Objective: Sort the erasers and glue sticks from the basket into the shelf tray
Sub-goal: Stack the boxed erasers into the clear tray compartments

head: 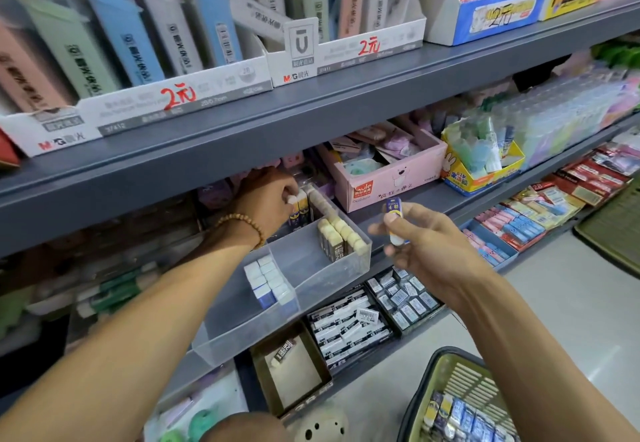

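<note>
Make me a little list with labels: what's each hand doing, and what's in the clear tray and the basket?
left hand: pinches a white-tipped eraser at the back of the tray
right hand: holds a blue and yellow eraser, in the air beside the tray
tray: clear, divided; white and blue erasers in one part, dark erasers in the other
basket: green, on the floor, more erasers inside

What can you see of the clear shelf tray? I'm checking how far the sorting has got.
The clear shelf tray looks like transparent plastic, split by a divider, and juts over the shelf edge. Its right compartment holds cream-tipped erasers standing on end, the left a block of blue-and-white erasers. The left hand reaches in at its back end.
</note>
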The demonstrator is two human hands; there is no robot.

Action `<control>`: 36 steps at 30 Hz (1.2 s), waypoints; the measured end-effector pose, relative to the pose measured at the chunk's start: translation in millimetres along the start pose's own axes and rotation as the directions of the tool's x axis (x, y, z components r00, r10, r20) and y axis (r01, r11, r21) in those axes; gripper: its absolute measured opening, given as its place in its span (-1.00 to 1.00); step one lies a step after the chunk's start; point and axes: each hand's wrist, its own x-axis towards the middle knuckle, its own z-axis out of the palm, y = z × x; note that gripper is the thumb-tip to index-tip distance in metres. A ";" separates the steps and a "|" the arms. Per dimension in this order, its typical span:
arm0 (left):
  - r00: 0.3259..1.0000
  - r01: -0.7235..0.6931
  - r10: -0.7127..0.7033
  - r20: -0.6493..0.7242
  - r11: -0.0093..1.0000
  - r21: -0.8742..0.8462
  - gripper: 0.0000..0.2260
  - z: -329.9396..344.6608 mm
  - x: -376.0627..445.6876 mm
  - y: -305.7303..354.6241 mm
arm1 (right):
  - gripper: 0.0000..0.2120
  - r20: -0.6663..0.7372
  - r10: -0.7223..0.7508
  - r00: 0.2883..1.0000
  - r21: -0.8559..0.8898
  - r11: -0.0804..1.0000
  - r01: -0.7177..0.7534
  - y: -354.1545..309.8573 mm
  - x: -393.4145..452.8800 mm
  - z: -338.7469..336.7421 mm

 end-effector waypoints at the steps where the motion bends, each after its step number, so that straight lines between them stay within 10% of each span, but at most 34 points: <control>1: 1.000 0.008 -0.008 -0.001 1.000 -0.007 -0.87 0.1 -0.7 0.1 | -0.94 0.004 0.004 1.000 0.004 1.000 -0.004 1.2 0.2 0.1; 18: 0.991 0.124 -0.129 -0.035 0.985 -0.122 -0.95 -9.1 -9.6 -3.1 | -0.88 0.014 -0.107 0.994 -0.086 0.990 0.108 -3.9 -12.2 0.1; 22: 0.972 0.234 -0.180 0.150 0.789 -0.569 -0.93 -30.2 -23.4 32.9 | -0.83 0.048 -0.126 0.991 -0.119 0.984 0.130 -11.7 -17.2 9.8; 25: 0.918 0.308 0.017 0.397 0.600 -0.738 -0.94 -43.3 -36.6 62.9 | -0.82 0.050 -0.135 0.990 -0.109 0.984 0.140 -16.5 -20.9 18.9; 30: 0.915 0.300 0.074 0.396 0.531 -0.793 -0.90 -48.3 -45.3 69.6 | -0.69 0.035 -0.150 0.988 0.175 0.974 0.141 -22.3 -30.4 23.3; 36: 0.887 0.221 0.167 0.431 0.667 -0.711 -0.87 -53.7 -50.4 65.7 | -0.78 -0.055 -0.167 0.985 0.300 0.938 0.175 -23.2 -34.8 29.0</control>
